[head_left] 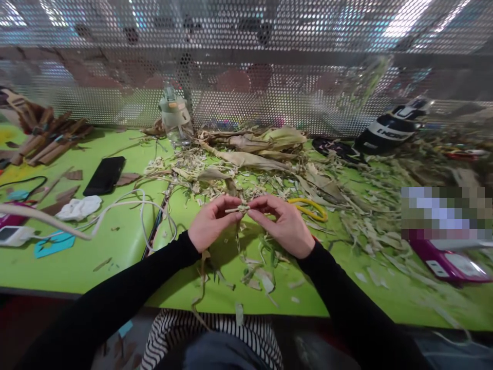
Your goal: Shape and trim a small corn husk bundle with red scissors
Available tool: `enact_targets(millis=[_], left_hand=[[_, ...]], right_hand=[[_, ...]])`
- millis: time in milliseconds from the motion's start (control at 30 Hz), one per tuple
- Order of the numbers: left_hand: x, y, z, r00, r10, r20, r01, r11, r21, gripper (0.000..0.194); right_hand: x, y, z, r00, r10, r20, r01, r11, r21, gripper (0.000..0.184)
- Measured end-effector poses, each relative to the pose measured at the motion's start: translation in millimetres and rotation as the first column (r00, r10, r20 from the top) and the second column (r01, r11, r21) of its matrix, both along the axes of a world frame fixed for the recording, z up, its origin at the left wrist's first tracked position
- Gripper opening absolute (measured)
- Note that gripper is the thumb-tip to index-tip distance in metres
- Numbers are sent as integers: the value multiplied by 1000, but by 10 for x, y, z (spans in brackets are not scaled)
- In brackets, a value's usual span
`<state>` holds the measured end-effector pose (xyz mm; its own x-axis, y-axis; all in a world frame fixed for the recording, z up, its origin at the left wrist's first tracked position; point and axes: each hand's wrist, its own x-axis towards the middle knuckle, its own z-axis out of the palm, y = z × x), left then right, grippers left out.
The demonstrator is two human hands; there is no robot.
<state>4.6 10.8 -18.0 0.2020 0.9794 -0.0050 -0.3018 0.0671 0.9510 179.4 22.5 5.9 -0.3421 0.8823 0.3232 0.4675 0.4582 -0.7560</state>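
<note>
Between my fingertips is a small pale knotted piece of dried husk (243, 207), held over the green tabletop (177, 288). My left hand (213, 221) pinches its left end, from which a short stub sticks out. My right hand (283, 223) grips the right side with thumb and forefinger. Strips and scraps of husk (265, 280) lie below my hands. Just beyond them, long dried husk leaves (254, 156) are heaped among shredded bits. Beside my right hand rests a yellow ring-shaped loop (318, 209).
A clear bottle (176, 118) and a dark bottle (389, 128) stand near the perforated metal screen (231, 77). At left lie a black phone (103, 174), a white cable (142, 203), a crumpled tissue (79, 208) and brown rolled bundles (42, 136). A magenta power strip (447, 262) is at right.
</note>
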Motion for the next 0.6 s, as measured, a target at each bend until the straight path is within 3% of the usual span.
enact_targets(millis=[233,467,600], left_hand=[[-34,-6,40,995,-27,-99,30,999,31,25],[-27,-61,48,966,48,-252,7,977,214,20],[-23,-77,37,963,55,-263,4,976,218,21]], right_hand=[[7,-32,10,999,-21,36,19,999,50,12],[-3,-68,79,998,45,-54,-57,966,-253,24],[-16,-72,70,992,83,-100,-110,943,-313,23]])
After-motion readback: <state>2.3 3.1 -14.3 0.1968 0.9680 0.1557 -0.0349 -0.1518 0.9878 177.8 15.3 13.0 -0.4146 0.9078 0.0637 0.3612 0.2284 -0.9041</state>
